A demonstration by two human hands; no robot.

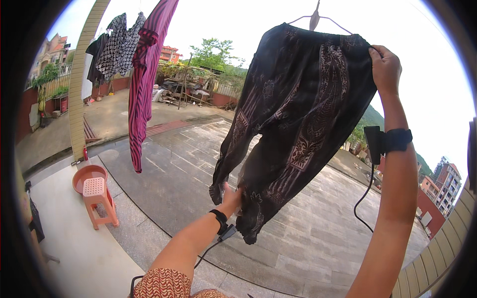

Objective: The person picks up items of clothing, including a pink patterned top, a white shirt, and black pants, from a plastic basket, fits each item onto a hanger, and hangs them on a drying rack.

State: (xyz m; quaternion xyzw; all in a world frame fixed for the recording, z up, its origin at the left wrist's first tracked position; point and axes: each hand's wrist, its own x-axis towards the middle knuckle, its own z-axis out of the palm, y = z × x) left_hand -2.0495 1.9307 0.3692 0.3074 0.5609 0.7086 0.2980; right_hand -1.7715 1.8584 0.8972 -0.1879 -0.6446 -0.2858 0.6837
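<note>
A dark patterned garment [298,114] hangs on a thin wire hanger [318,19] up against the sky. My right hand [384,67] is raised and grips the garment's upper right corner by the waistband. My left hand [232,197] reaches up from below and holds the lower part of the left leg of the garment. Both wrists wear black bands with a cable running down.
A red and black striped cloth [144,79] and a black and white patterned garment [115,44] hang at the upper left near a tiled pillar [79,84]. An orange plastic stool [98,196] and an orange basin [84,176] stand on the paved terrace [308,238] below. Houses and trees lie beyond.
</note>
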